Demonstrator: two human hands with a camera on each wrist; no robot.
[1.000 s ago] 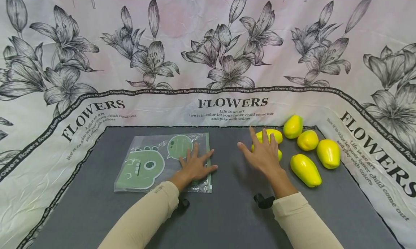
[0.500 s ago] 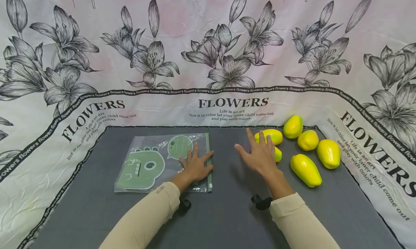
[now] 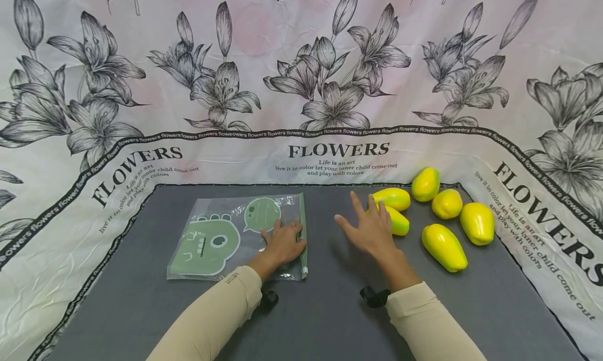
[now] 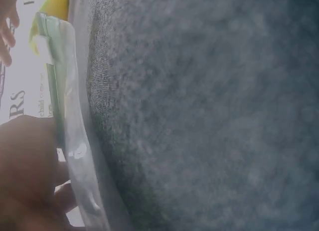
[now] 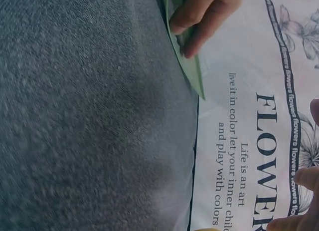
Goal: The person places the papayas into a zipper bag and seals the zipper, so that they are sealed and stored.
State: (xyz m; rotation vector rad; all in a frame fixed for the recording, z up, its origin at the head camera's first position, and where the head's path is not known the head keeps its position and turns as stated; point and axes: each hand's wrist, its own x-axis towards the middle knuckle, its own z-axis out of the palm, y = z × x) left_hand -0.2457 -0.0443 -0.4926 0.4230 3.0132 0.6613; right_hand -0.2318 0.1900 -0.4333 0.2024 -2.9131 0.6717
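Note:
A clear zip bag (image 3: pixel 254 254) with green cartoon prints lies flat at the left of the grey table. My left hand (image 3: pixel 281 246) is at its right side, thumb and index finger bent close together on the green zip strip (image 5: pixel 192 74). The right wrist view shows those fingers pinching the strip, whose end lifts slightly. My right hand (image 3: pixel 372 235) hovers with spread fingers between the bag and two yellow mango-like fruits (image 3: pixel 398 222), partly covering them. It holds nothing. The white zip slider (image 4: pixel 44 50) shows in the left wrist view.
More yellow fruits lie at the right, the nearest being a long one (image 3: pixel 445 247) and another (image 3: pixel 477 223) beside the cloth border. A white flower-printed cloth (image 3: pixel 336 165) rises behind and at both sides of the grey table (image 3: pixel 325 319).
My left fingers have bent from spread flat on the bag to pinching its zip edge. My right hand has drifted left and slightly nearer, uncovering more of the two fruits.

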